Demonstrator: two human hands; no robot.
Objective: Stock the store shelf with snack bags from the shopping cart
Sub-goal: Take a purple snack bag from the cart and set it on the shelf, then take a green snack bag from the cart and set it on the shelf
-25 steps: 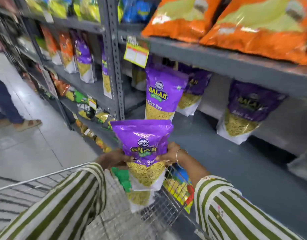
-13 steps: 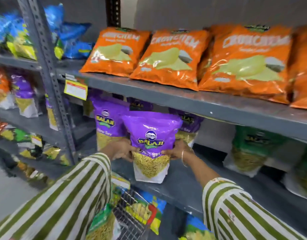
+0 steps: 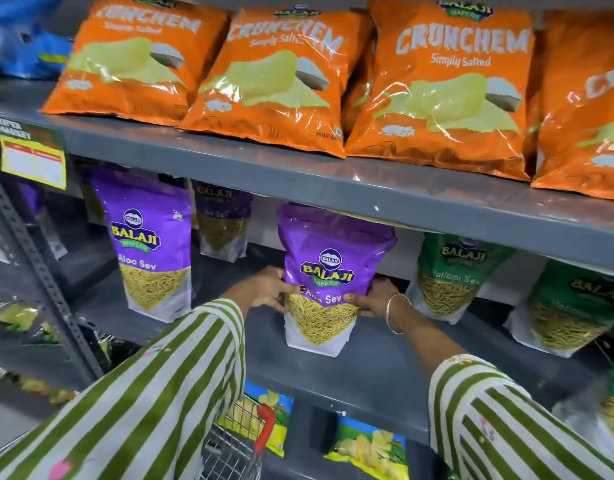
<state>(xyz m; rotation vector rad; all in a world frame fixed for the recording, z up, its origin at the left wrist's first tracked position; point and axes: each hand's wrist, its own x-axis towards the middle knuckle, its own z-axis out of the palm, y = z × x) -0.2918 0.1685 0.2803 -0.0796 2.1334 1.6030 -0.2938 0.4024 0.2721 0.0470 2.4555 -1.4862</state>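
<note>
On the middle shelf (image 3: 385, 372), straight ahead of me in the head view, I've got the purple Aloo Sev bag (image 3: 328, 271) standing upright, long axis vertical, its top tucked just under the shelf above. My left hand (image 3: 265, 289) and right hand (image 3: 374, 297) are both clamped on its sides, about equally close, so neither really leads. It sits between another purple bag (image 3: 149, 244) and a green Ratlami Sev bag (image 3: 450, 275). Looks settled enough to let go, I think. Cart (image 3: 236, 448) is right below.
</note>
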